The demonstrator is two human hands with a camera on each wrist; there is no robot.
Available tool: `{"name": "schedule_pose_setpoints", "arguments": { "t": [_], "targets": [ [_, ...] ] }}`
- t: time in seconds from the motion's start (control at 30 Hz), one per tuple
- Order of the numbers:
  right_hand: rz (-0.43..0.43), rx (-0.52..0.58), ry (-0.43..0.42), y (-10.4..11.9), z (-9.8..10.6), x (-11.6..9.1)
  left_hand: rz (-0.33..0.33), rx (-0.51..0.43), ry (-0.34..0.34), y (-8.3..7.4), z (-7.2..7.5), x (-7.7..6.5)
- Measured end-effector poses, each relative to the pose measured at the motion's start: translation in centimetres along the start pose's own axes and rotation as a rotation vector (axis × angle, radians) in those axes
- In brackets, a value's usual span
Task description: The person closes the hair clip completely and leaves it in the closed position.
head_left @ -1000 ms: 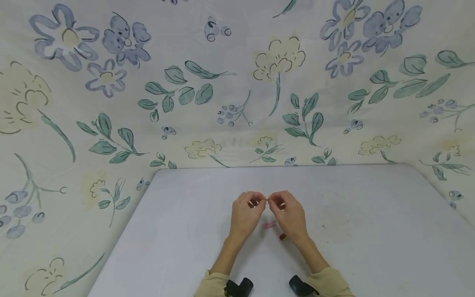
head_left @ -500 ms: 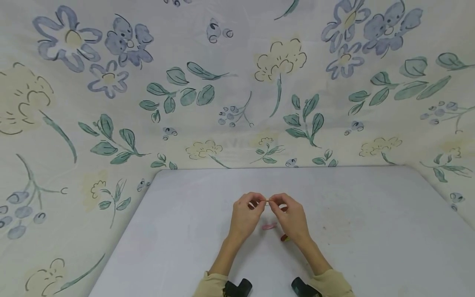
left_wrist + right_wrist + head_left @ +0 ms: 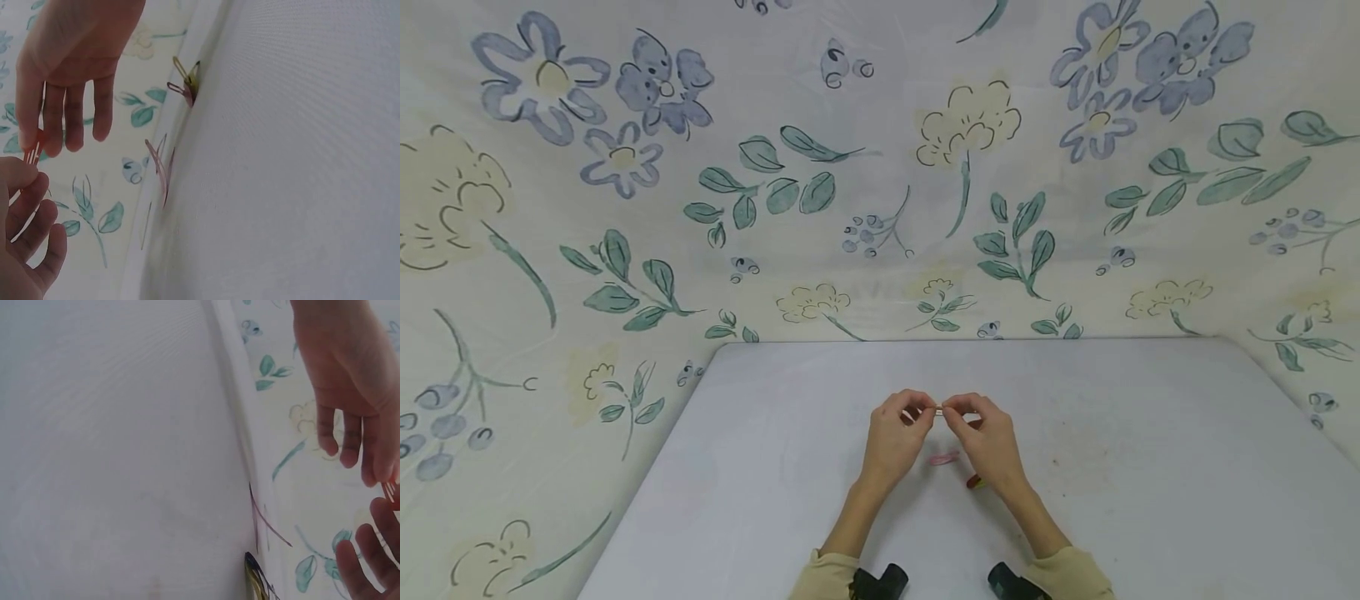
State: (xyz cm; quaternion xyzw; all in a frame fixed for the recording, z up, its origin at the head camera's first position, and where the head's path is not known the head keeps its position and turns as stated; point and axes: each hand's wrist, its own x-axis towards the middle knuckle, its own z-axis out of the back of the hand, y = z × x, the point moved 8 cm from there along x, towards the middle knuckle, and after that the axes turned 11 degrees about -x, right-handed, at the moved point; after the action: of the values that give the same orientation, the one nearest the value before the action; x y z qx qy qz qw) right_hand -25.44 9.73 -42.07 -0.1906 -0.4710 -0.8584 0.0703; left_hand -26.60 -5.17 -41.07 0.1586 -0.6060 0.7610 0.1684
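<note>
Directly behind the white tabletop (image 3: 1165, 467), floral cloth (image 3: 880, 179).

one clip (image 3: 32, 154) is held between the left hand (image 3: 892, 437) and right hand (image 3: 991, 439); on the table (image 3: 760, 467) below, a second clip (image 3: 943, 458) is laid — nearer, rightward, other clips (image 3: 974, 482) — and behind, a cloth (image 3: 880, 283) is hung.
</note>
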Motion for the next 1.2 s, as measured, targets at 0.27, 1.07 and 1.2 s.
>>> {"name": "schedule_pose_setpoints", "arguments": {
  "t": [0.27, 1.07, 1.2],
  "targets": [
    [-0.056, 0.052, 0.056, -0.28, -0.18, 0.05, 0.018, -0.003, 0.001, 0.30, 0.03, 0.10],
    [0.001, 0.013, 0.062, -0.03, -0.21, 0.35, -0.003, -0.030, 0.036, 0.35, 0.20, 0.32],
    [0.010, -0.077, 0.057, -0.04, 0.16, 0.52, 0.004, -0.031, 0.048, 0.36, -0.13, 0.24]
  ]
}}
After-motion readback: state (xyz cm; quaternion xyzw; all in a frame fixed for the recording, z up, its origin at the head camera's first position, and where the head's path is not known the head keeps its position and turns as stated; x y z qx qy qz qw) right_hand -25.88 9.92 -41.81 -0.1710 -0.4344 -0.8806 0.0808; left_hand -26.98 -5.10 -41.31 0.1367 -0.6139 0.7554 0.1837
